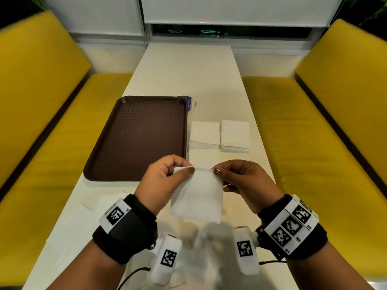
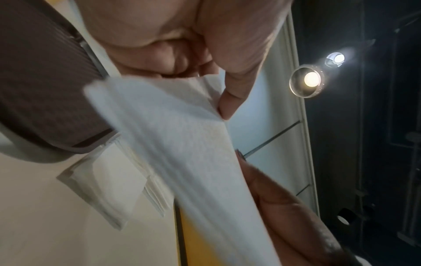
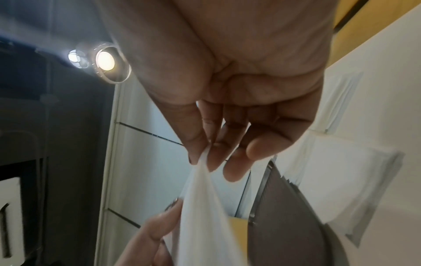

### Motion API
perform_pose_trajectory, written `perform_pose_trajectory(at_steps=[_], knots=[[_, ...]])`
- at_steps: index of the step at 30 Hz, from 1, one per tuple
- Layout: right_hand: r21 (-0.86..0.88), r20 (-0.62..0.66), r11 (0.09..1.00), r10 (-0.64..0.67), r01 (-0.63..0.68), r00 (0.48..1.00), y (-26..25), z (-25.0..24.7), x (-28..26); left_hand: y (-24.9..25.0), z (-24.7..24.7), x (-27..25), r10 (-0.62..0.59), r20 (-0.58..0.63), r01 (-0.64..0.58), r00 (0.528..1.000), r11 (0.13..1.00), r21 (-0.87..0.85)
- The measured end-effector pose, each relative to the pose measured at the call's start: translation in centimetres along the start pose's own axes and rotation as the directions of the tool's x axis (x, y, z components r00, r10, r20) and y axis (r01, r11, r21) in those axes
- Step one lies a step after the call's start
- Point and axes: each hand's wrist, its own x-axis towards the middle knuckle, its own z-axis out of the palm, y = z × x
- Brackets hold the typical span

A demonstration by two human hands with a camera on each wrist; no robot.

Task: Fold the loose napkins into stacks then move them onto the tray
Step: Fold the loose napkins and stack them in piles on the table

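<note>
— What is lying in the tray?
— Nothing; two folded stacks are sitting right of it on the tabletop.
— And the hands?
— The left hand and right hand are pinching a napkin at lower centre.

Both hands up off the table, wrists level, palms facing each other. Left hand: thumb + index pinching the napkin at its top-left corner. Right hand: same pinch, top-right corner, other fingers loosely curled.
</note>
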Motion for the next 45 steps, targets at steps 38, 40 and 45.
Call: perform_pose_trajectory(at_steps=[38, 40, 45], knots=[[-0.462, -0.246, 0.849, 0.157, -0.258, 0.956, 7.0, -2.9, 12.5, -7.5, 2.1, 10.4, -0.144, -0.119, 0.183, 0.982, 0.624, 0.759], [-0.481, -0.248, 0.836, 0.159, -0.264, 0.956, 6.9, -2.8, 12.5, -7.3, 2.2, 10.3, -0.162, -0.106, 0.181, 0.981, 0.571, 0.801], [-0.517, -0.256, 0.807, 0.172, -0.285, 0.951, 6.4, -2.7, 12.0, -6.5, 2.1, 9.9, -0.177, -0.084, 0.166, 0.981, 0.526, 0.834]])
